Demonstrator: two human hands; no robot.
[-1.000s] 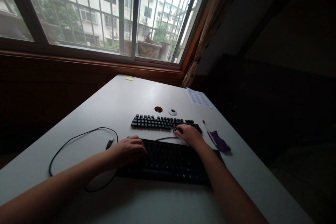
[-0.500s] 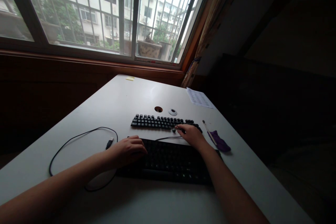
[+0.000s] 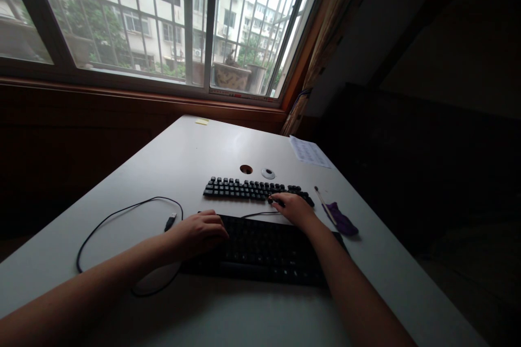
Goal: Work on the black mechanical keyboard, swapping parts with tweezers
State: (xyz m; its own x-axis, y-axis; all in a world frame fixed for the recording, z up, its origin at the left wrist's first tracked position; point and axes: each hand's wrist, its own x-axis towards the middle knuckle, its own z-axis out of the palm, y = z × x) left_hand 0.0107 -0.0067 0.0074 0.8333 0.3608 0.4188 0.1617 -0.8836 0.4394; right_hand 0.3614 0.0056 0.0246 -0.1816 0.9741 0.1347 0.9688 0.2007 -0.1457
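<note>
A black keyboard point(image 3: 264, 252) lies across the near part of the table, with small light spots among its dark rows. My left hand point(image 3: 202, 232) is curled over its left end, fingers bent down onto it; the fingertips are hidden. Beyond the keyboard, loose black keycaps point(image 3: 232, 190) are set out in rows on the tabletop. At the near edge of these rows, my right hand point(image 3: 295, 207) pinches a small black keycap point(image 3: 269, 200) between thumb and finger. Its other fingers lie over the right part of the rows.
A black cable point(image 3: 118, 210) with a USB plug point(image 3: 170, 221) loops over the white table point(image 3: 163, 173) at left. A purple cloth point(image 3: 342, 219) and a thin brush-like stick point(image 3: 324, 206) lie at right. Further back are a cable hole point(image 3: 246, 169), a round cover point(image 3: 267, 173) and papers point(image 3: 310, 152).
My right hand's fingertips have shifted slightly left and closed on the small keycap, which lay just below them before. My left hand and the keyboard stay in place.
</note>
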